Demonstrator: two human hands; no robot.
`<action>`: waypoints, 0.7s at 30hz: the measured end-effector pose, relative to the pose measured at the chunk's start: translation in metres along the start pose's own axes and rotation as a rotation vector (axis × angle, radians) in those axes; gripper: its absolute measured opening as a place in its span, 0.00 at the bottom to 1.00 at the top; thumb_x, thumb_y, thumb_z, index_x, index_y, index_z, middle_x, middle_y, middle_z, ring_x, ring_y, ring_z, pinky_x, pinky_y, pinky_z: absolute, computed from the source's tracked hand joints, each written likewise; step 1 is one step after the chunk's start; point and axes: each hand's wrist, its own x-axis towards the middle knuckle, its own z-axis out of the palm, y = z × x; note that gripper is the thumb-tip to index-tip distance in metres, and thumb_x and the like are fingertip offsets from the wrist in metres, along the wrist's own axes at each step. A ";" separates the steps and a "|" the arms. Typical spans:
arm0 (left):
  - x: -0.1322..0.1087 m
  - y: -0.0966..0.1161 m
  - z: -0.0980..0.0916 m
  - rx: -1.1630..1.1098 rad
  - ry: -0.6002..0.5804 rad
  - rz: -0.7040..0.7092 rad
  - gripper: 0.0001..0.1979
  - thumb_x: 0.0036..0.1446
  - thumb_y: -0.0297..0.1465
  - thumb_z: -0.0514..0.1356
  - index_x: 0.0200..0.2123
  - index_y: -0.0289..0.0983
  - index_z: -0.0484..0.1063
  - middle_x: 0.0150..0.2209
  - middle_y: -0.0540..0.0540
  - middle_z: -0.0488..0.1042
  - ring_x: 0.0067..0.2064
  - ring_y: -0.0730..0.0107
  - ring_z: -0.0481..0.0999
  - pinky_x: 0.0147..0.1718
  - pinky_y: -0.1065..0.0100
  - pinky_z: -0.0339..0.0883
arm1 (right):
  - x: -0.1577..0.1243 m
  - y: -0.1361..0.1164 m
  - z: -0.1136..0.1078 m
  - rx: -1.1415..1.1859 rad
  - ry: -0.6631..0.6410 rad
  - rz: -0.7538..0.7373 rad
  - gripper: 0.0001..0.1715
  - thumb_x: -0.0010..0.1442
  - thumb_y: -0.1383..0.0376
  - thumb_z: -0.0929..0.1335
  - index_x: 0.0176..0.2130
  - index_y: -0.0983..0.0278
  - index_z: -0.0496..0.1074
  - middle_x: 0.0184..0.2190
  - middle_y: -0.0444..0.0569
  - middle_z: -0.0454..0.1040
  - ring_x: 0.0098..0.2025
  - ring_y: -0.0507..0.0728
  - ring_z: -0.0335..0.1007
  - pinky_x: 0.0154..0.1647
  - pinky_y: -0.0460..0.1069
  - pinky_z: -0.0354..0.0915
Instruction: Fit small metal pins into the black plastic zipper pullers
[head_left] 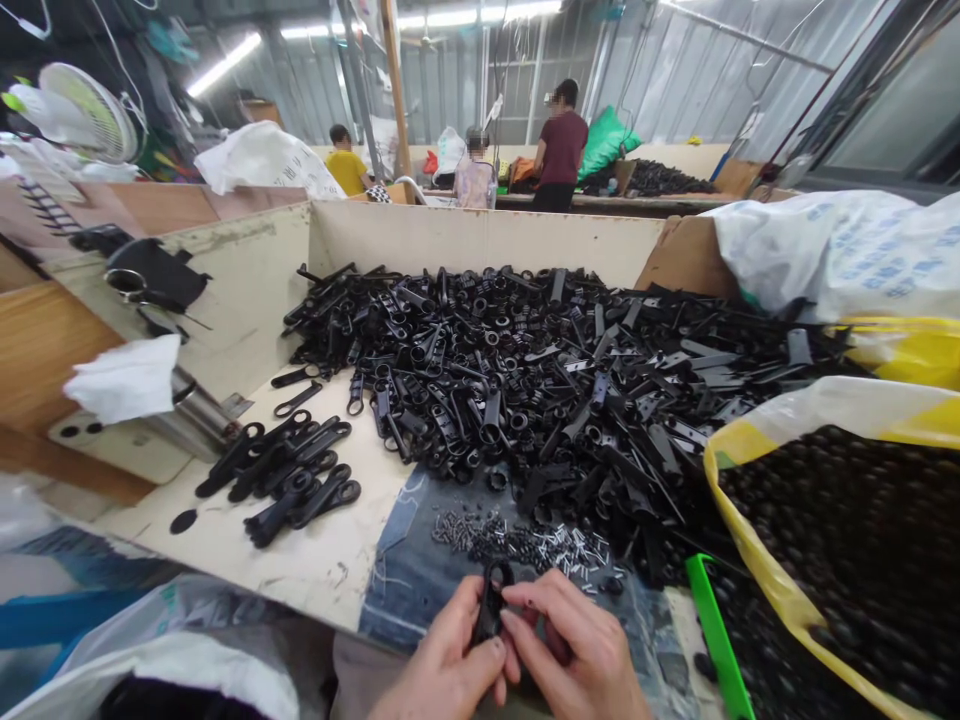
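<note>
My left hand (446,665) and my right hand (577,650) meet at the bottom middle, both pinched on one small black plastic part (491,600) held upright between them. Just beyond the fingers lies a scatter of small silver metal pins (525,540) on a piece of blue denim cloth (420,570). A big heap of black plastic parts (540,390) fills the tabletop (330,560) behind. A smaller group of black parts (289,480) lies apart to the left.
A yellow-rimmed bag of black pieces (847,560) stands at the right, with a green plastic strip (716,640) beside it. White sacks (840,250) sit at far right. At left are a metal cup with tissue (142,385), a phone, scissors. Three people work at a far bench (559,150).
</note>
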 end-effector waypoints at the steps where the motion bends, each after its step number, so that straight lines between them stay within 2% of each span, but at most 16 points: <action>1: -0.001 -0.003 -0.002 0.039 0.038 0.013 0.16 0.54 0.35 0.67 0.45 0.37 0.77 0.29 0.51 0.76 0.31 0.69 0.73 0.36 0.68 0.66 | -0.001 0.000 0.000 0.004 -0.003 0.010 0.07 0.70 0.68 0.67 0.42 0.62 0.77 0.27 0.44 0.75 0.23 0.51 0.70 0.24 0.43 0.65; 3: -0.002 -0.012 -0.005 0.114 0.174 0.039 0.19 0.55 0.37 0.67 0.49 0.39 0.78 0.39 0.44 0.82 0.43 0.61 0.78 0.48 0.64 0.68 | -0.003 0.000 0.001 0.009 -0.015 0.037 0.07 0.71 0.68 0.67 0.42 0.62 0.76 0.27 0.44 0.74 0.24 0.51 0.70 0.24 0.43 0.65; 5: -0.004 -0.022 -0.008 0.160 0.313 0.069 0.24 0.54 0.37 0.68 0.54 0.41 0.77 0.54 0.39 0.80 0.58 0.53 0.74 0.57 0.61 0.64 | -0.005 -0.001 0.002 0.008 -0.039 0.071 0.08 0.71 0.69 0.66 0.40 0.62 0.75 0.27 0.44 0.74 0.24 0.51 0.71 0.25 0.43 0.66; 7: -0.004 -0.031 -0.009 0.185 0.370 0.097 0.27 0.53 0.37 0.69 0.57 0.41 0.76 0.59 0.38 0.77 0.62 0.49 0.71 0.58 0.60 0.64 | -0.009 -0.001 0.004 0.011 -0.061 0.084 0.09 0.72 0.70 0.66 0.39 0.61 0.75 0.28 0.44 0.74 0.26 0.51 0.72 0.27 0.43 0.67; 10: -0.003 -0.035 -0.010 0.242 0.362 0.128 0.26 0.56 0.40 0.68 0.58 0.41 0.76 0.46 0.39 0.82 0.52 0.51 0.76 0.48 0.62 0.71 | -0.018 -0.001 0.009 -0.015 -0.036 0.037 0.11 0.73 0.70 0.64 0.47 0.62 0.76 0.30 0.46 0.76 0.28 0.52 0.76 0.31 0.42 0.71; 12: -0.001 -0.033 -0.012 0.289 0.372 0.138 0.26 0.59 0.43 0.66 0.58 0.40 0.75 0.37 0.42 0.81 0.45 0.55 0.77 0.41 0.64 0.71 | -0.025 0.001 0.016 -0.138 0.006 -0.018 0.16 0.74 0.70 0.62 0.56 0.61 0.75 0.31 0.48 0.79 0.28 0.53 0.79 0.32 0.43 0.72; 16: 0.003 -0.021 -0.017 0.331 0.366 0.156 0.26 0.60 0.48 0.65 0.56 0.40 0.76 0.30 0.47 0.76 0.35 0.62 0.74 0.33 0.68 0.68 | -0.039 0.008 0.029 -0.385 0.007 -0.090 0.23 0.75 0.68 0.60 0.64 0.60 0.71 0.31 0.49 0.83 0.25 0.56 0.81 0.29 0.45 0.72; 18: 0.005 -0.015 -0.018 0.307 0.315 0.154 0.27 0.60 0.51 0.64 0.54 0.39 0.76 0.27 0.50 0.73 0.31 0.66 0.70 0.31 0.69 0.65 | -0.042 0.011 0.032 -0.356 -0.029 -0.066 0.24 0.76 0.64 0.58 0.65 0.59 0.69 0.31 0.49 0.84 0.25 0.56 0.82 0.28 0.45 0.73; 21: 0.006 -0.007 -0.018 0.286 0.218 0.149 0.29 0.60 0.57 0.61 0.49 0.37 0.76 0.23 0.54 0.68 0.27 0.70 0.64 0.28 0.71 0.60 | -0.040 0.010 0.027 -0.188 -0.106 0.042 0.28 0.78 0.53 0.52 0.69 0.56 0.61 0.26 0.42 0.81 0.21 0.54 0.80 0.24 0.43 0.73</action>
